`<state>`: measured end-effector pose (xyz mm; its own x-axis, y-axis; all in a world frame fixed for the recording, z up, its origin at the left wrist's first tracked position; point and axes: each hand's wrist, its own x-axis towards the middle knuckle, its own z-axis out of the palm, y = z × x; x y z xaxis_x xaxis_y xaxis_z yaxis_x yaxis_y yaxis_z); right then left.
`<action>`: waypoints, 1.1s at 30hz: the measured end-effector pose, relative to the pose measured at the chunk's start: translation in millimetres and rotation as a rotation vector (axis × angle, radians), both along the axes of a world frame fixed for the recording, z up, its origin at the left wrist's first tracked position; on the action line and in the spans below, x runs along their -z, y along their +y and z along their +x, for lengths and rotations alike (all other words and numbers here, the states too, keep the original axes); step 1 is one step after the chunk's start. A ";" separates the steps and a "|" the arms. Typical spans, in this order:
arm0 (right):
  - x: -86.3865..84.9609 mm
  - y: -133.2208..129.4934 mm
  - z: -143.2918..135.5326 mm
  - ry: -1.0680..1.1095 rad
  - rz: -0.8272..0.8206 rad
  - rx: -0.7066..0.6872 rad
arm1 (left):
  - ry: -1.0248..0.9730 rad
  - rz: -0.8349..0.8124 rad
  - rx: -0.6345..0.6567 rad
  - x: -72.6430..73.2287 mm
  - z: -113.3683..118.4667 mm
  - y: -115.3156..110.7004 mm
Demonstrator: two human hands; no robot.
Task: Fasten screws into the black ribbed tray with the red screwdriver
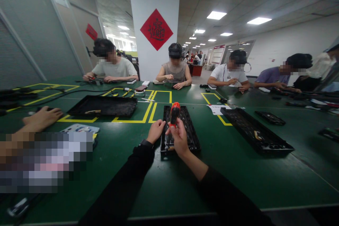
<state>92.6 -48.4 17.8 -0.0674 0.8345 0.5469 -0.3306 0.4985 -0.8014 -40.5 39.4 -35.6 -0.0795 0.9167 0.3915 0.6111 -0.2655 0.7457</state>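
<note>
A screwdriver (175,113) with a red and black handle stands upright in my right hand (180,139), its fingers wrapped round the lower handle. The tip is hidden behind the hand. Below it, a black rectangular plastic housing (194,139) lies on the table, its open side up, with small parts and ribs inside. My left hand (155,131) is at the housing's left rim, fingers curled together. Whether it pinches the rim or a small part cannot be made out. A dark band circles the left wrist.
More black housings lie at left (106,105) and right (261,132) on the green table (119,169), which has yellow tape lines. A neighbour's hand (47,116) rests at far left. Several people sit across the table. A white paper (215,109) and cables lie about.
</note>
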 end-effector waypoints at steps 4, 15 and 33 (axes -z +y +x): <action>-5.0 -2.7 1.1 0.013 0.020 0.029 | 0.004 -0.009 0.001 0.7 -0.4 0.2; -2.6 -2.3 2.9 -0.157 0.070 0.287 | 0.022 0.025 0.010 1.2 -0.9 2.4; -1.1 -0.3 -0.2 -0.053 0.034 0.157 | 0.020 0.018 0.006 -1.3 0.2 0.1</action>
<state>92.5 -48.7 18.9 0.0323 0.8180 0.5742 -0.2043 0.5678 -0.7974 -40.2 39.5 -34.3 -0.0661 0.9098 0.4097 0.6244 -0.2826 0.7282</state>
